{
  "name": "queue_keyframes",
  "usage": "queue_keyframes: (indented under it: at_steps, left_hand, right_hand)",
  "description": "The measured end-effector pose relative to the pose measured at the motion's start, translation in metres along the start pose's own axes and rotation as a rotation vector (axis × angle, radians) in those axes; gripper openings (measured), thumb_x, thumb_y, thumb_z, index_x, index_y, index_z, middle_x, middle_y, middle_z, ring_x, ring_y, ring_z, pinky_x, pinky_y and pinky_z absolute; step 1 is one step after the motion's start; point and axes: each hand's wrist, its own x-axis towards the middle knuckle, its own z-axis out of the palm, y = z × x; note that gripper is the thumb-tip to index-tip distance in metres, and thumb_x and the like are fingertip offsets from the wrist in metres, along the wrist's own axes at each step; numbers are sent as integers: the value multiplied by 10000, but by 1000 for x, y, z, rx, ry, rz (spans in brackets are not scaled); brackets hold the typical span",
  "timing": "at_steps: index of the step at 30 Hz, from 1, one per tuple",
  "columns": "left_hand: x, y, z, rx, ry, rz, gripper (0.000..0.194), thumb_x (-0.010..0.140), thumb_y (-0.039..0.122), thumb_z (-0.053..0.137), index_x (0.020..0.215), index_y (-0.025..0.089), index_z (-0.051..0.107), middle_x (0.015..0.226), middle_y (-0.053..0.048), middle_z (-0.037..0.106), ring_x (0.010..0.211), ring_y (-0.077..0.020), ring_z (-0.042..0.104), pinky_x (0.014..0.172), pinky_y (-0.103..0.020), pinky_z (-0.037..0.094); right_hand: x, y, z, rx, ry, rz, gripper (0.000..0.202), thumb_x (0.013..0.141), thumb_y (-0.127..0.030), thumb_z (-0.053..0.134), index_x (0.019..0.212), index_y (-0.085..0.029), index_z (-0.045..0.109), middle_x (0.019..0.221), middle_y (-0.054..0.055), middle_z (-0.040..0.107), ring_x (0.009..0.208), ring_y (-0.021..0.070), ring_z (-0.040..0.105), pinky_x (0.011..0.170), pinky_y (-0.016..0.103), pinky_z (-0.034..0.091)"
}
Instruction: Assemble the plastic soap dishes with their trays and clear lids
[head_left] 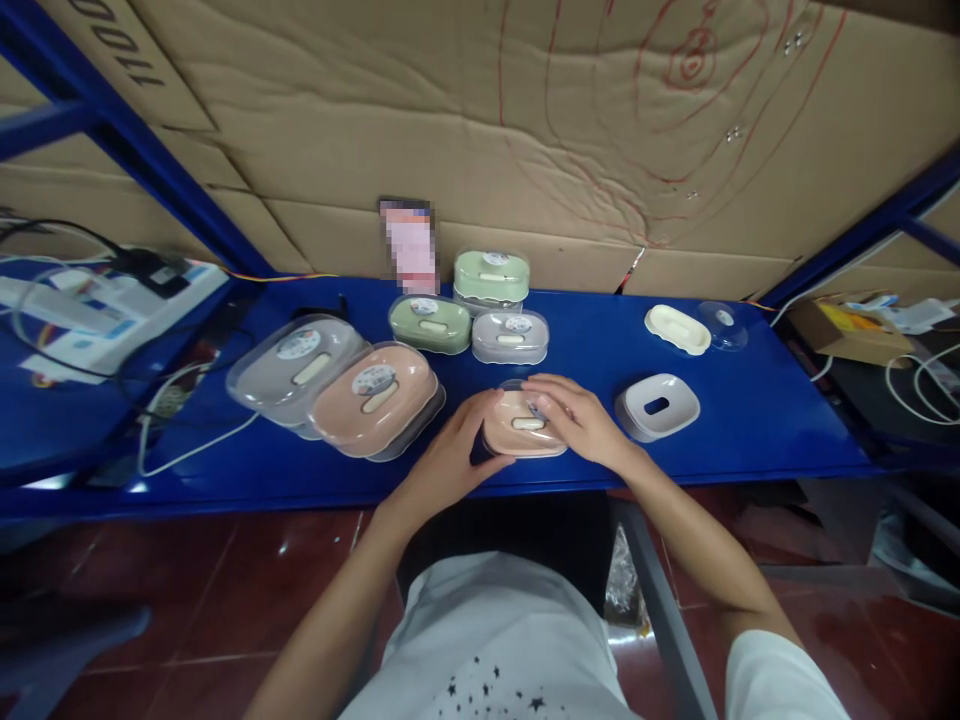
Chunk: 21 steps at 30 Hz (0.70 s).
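A small pink oval box with a clear lid [517, 438] sits near the front edge of the blue table, with a round sticker and a cream oval piece on top. My left hand [454, 445] curves around its left end, thumb at the front and fingers toward the back. Over the right side and top lies my right hand [581, 418], its fingers pressed on the lid and partly covering the sticker. To the right stands a pale white oval shell [675, 405] with a slot in its floor. Behind it are a cream tray [675, 330] and a loose clear lid [724, 327].
Larger grey [277, 375] and pink [375, 405] lidded boxes stand at left. Small green [429, 326], light green [487, 278] and grey [510, 340] boxes are at the back, near a blurred phone [411, 245]. Cables and a power strip [150, 310] lie far left; cardboard [337, 130] backs the table.
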Motion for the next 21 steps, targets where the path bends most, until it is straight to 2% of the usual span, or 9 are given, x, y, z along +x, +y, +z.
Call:
queue_keyframes:
  at_steps: [3,6,11,16,18,21]
  left_hand:
    - [0,-4,-1,-35,-22,-38,913,938,359,828,1678,364,293,1700,-117,450,1570,-312,471,1310,-530,390]
    - [0,-7,-2,-70,-44,-61,938,930,379,838,1686,358,284,1716,-115,441,1579,-311,459,1314,-537,382]
    - [1,-6,-4,-108,-49,-58,899,939,408,822,1680,348,317,1707,-116,459,1570,-319,474,1315,-559,378]
    - [1,-6,-6,-136,-69,-62,863,947,419,809,1671,334,347,1710,-112,460,1571,-310,472,1317,-542,377]
    - [1,-7,-6,-144,-78,-72,869,935,419,819,1666,324,358,1705,-111,468,1567,-310,478,1314,-536,381]
    - [2,-7,-7,-146,-83,-74,864,928,419,826,1658,312,375,1700,-112,476,1565,-309,481,1315,-536,379]
  right_hand:
    - [0,-3,-3,-92,-131,-152,373,1133,-444,508,1411,-306,716,1493,73,699,1456,258,602,1224,484,458]
    - [1,-5,-10,-210,-223,-220,379,1136,-417,510,1468,-342,679,1566,48,643,1504,262,558,1241,521,435]
    - [-5,-6,-13,-342,-303,-245,497,1116,-402,554,1612,-413,518,1659,8,536,1571,277,474,1269,563,426]
    - [-17,-3,-10,-353,-347,-242,764,1053,-472,666,1722,-393,306,1754,30,391,1654,319,314,1307,590,391]
    - [-17,-6,-12,-352,-357,-224,844,1023,-492,709,1734,-403,261,1759,31,385,1647,330,329,1305,594,398]
    - [-12,-12,-16,-331,-384,-231,838,1025,-475,711,1730,-417,262,1748,7,409,1610,309,399,1294,565,427]
